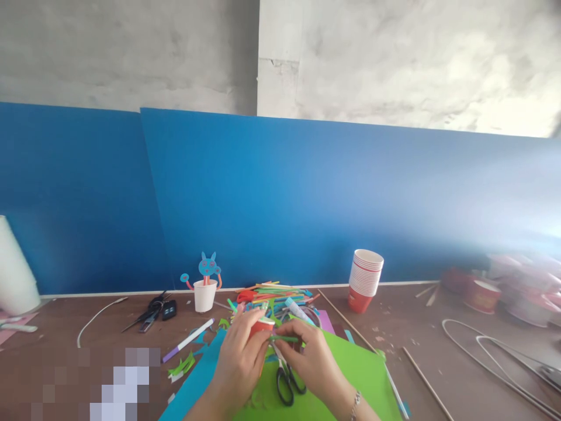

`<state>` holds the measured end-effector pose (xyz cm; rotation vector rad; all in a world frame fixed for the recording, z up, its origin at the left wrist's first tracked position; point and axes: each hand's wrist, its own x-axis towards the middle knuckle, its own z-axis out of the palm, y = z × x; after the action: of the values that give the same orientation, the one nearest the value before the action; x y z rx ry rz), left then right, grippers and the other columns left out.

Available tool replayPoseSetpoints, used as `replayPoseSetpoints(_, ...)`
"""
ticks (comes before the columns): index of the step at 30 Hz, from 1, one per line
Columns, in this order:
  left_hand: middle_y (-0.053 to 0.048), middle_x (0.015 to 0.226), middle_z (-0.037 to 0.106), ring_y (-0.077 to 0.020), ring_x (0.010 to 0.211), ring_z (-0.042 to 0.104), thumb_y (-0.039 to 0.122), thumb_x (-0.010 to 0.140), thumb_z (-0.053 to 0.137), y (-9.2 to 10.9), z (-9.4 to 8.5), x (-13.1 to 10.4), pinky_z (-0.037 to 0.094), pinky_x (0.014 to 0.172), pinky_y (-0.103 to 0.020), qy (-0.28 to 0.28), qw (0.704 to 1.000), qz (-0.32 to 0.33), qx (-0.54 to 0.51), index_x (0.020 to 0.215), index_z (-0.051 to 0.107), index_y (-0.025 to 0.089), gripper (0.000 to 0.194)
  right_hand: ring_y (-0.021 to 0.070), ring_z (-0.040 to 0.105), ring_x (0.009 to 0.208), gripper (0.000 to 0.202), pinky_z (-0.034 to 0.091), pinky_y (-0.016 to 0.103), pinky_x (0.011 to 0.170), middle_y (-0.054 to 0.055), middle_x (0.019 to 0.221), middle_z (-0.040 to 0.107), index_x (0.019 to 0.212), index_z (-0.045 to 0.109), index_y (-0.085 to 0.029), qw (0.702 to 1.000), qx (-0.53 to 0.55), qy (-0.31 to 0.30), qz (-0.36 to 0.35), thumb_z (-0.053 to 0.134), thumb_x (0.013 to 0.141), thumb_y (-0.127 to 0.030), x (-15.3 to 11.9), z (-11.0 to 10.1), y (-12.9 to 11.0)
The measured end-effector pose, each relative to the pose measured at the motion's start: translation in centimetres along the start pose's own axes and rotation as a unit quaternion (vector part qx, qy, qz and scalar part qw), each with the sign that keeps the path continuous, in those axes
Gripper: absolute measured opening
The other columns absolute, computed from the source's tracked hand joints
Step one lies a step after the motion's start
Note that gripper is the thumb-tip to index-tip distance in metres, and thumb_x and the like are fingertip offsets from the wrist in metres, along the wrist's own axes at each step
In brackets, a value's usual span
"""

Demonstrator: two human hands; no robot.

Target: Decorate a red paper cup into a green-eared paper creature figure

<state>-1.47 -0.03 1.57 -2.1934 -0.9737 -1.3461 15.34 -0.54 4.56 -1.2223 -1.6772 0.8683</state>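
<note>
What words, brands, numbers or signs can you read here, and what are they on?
None can be read.
Red cup in the left hand: mostly covered; no print readable.
Cup stack: no lettering readable.
Black key fob: any symbols are too small.
Purple-and-white marker: no print readable.
Red tub at right: too blurred.

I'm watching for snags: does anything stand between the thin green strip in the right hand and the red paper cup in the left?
Only the fingertips of the left hand show between the thin green strip and the red paper cup. The black-handled scissors lie beneath, on the green paper sheet, apparently clear.
</note>
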Motion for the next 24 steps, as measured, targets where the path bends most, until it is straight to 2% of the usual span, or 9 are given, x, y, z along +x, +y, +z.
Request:
replayPoseSetpoints(3,-0.009,0.113,0.060,-0.0224,0.110,0.057,0.008,0.090,0.049,0.2,-0.3,0.4,0.037,0.107,-0.049,0.007,1.000,-0.007,0.000,0.092,0.063,0.019,0.018,0.0193,0.058,0.065,0.012,0.043,0.030,0.057,0.007,0.078,0.071,0.080,0.072,-0.019,1.000,-0.022,-0.006,-0.008,0.062,0.074,-0.022,0.1,-0.2,0.0)
replayPoseSetpoints(7,-0.007,0.110,0.063,-0.0227,0.111,0.056,0.014,0.090,0.051,0.5,-0.2,0.6,0.025,0.112,-0.054,0.027,0.999,-0.010,-0.019,0.092,0.066,0.020,0.016,0.0180,0.056,0.062,0.011,0.042,0.028,0.055,0.006,0.073,0.068,0.074,0.071,-0.019,0.999,-0.028,-0.014,-0.025,0.059,0.074,-0.021,0.1,-0.6,0.2)
replayPoseSetpoints(11,-0.005,0.108,0.067,-0.0215,0.112,0.055,0.013,0.091,0.051,0.8,0.0,0.6,0.016,0.114,-0.055,0.027,0.999,0.014,-0.016,0.087,0.067,0.021,0.018,0.0174,0.055,0.062,0.013,0.042,0.028,0.055,0.004,0.072,0.068,0.072,0.071,-0.020,0.998,-0.034,-0.037,-0.021,0.059,0.071,-0.017,-0.1,-1.0,0.1)
replayPoseSetpoints(17,-0.005,0.109,0.068,-0.0212,0.113,0.055,0.014,0.092,0.046,0.7,0.4,0.4,0.016,0.114,-0.055,0.026,1.000,0.012,-0.012,0.086,0.067,0.022,0.023,0.0162,0.053,0.059,0.015,0.039,0.027,0.054,0.004,0.068,0.066,0.071,0.071,-0.020,0.997,-0.065,-0.042,-0.026,0.057,0.070,-0.015,-0.2,-0.6,-0.1)
replayPoseSetpoints(21,-0.004,0.106,0.068,-0.0205,0.111,0.056,0.014,0.092,0.045,0.7,0.6,0.2,0.016,0.114,-0.053,0.034,0.999,0.022,-0.014,0.087,0.067,0.022,0.024,0.0160,0.052,0.058,0.014,0.038,0.027,0.054,0.003,0.066,0.065,0.070,0.071,-0.021,0.998,-0.047,-0.032,-0.028,0.058,0.068,-0.014,-0.3,-0.4,-0.1)
replayPoseSetpoints(24,-0.005,0.106,0.068,-0.0212,0.111,0.056,0.013,0.091,0.046,0.8,0.8,-0.1,0.018,0.114,-0.053,0.026,0.999,0.021,-0.020,0.089,0.067,0.022,0.022,0.0146,0.048,0.055,0.012,0.034,0.026,0.051,0.002,0.061,0.062,0.064,0.068,-0.021,0.999,-0.024,-0.035,-0.004,0.059,0.066,-0.014,-0.2,-0.3,0.1)
